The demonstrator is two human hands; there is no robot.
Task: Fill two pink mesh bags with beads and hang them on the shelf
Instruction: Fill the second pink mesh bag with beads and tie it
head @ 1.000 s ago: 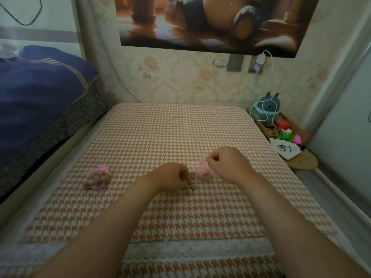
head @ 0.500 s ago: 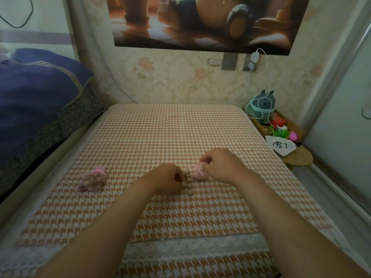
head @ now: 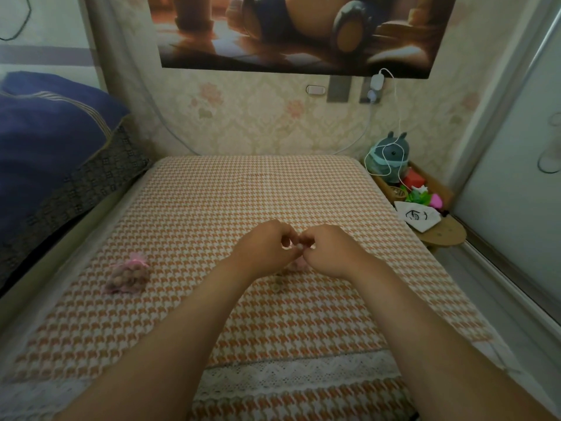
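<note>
A pink mesh bag full of beads lies on the houndstooth table cover at the left, tied at its top. Over the middle of the table my left hand and my right hand meet, fingers curled. Between their fingertips I see a bead, pinched by my left hand. My right hand holds a second pink mesh bag, which hangs mostly hidden under it. A short string of beads dangles blurred below the hands.
The table's houndstooth cloth runs to the floral wall. A small wooden shelf at the right carries a grey plush toy, a white pouch and small colourful items. A blue pillow lies at the left.
Both hands have lifted off the table and come together. My left hand has brought beads up to the pink bag in my right hand. The filled bag at the left has not moved.
</note>
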